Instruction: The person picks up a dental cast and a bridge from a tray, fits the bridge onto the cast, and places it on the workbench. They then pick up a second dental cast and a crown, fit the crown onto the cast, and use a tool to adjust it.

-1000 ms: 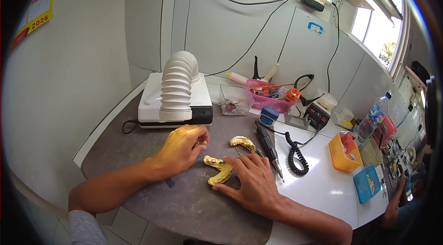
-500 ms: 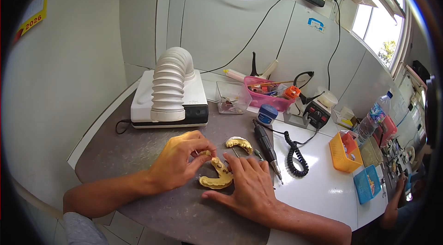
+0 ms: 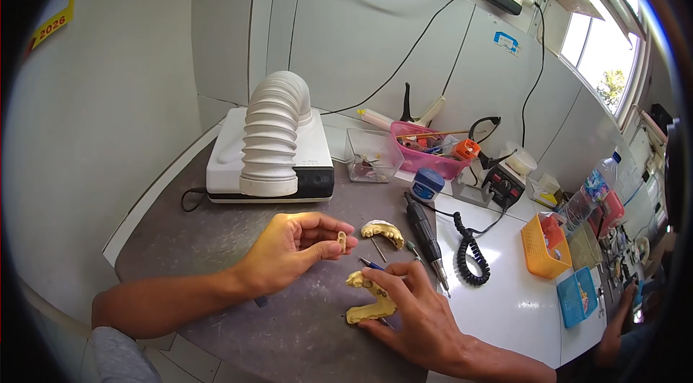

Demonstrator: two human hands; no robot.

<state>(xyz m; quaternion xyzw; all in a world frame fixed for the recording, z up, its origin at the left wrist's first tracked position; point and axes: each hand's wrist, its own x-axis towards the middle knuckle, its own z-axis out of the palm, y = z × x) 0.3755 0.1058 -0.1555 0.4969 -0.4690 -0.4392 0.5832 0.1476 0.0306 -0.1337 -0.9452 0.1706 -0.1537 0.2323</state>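
Between the thumb and fingers of my left hand [image 3: 299, 246] is a small tan dental die piece [image 3: 341, 241], held up above the dark worktop. My right hand [image 3: 419, 311] is closed around one side of a yellow, horseshoe-shaped dental cast [image 3: 372, 311], and its fingers hide part of that side. Small dark marks show on the cast near the fingertips. Behind the hands lies a second dental cast [image 3: 383, 232], yellow with a white band. A thin metal tool [image 3: 378, 249] and a blue-tipped pen-like tool [image 3: 371, 264] lie between the two casts.
A black handpiece [image 3: 426, 238] with a coiled cord [image 3: 473, 260] lies to the right. At the back left stands a white extractor [image 3: 231, 137] with a ribbed hose. A blue-lidded jar [image 3: 427, 184], a pink basket [image 3: 419, 155] and an orange basket [image 3: 541, 257] are farther off.
My left hand has lifted away from the cast with the small die piece. My right hand, flat beside the cast before, now grips it and has shifted it right and turned it.
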